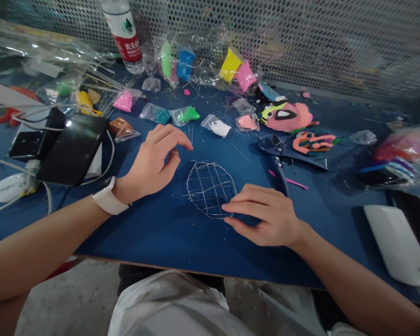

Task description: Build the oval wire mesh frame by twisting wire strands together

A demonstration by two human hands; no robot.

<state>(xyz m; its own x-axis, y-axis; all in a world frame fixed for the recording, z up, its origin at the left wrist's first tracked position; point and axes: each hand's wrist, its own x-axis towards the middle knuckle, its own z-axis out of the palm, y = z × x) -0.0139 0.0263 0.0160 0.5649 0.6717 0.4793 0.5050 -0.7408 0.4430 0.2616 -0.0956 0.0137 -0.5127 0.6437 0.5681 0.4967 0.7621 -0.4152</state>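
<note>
Your left hand [150, 161], above a white-banded wristwatch [111, 197], hangs just beyond the upper left of the wire mesh oval [211, 190], its fingers loosely bent, a gap between thumb and forefinger, and nothing in its grasp. The watch face is mostly turned out of sight. The oval lies on the blue desk [196, 245] between your hands, with a thin wire loop sticking out at its left. Your right hand [266, 214] reaches over the oval's lower right rim, covering part of it; thumb and fingers are slightly parted there, but you cannot tell whether they pinch the wire (the fingertips hide the contact).

Beyond your right hand, blue-handled pliers [294, 155] lie partly behind it, one handle's end hard to make out. The water bottle [124, 39] is cut off at the top, and glare blurs the plastic bags [38, 44] at far left.
</note>
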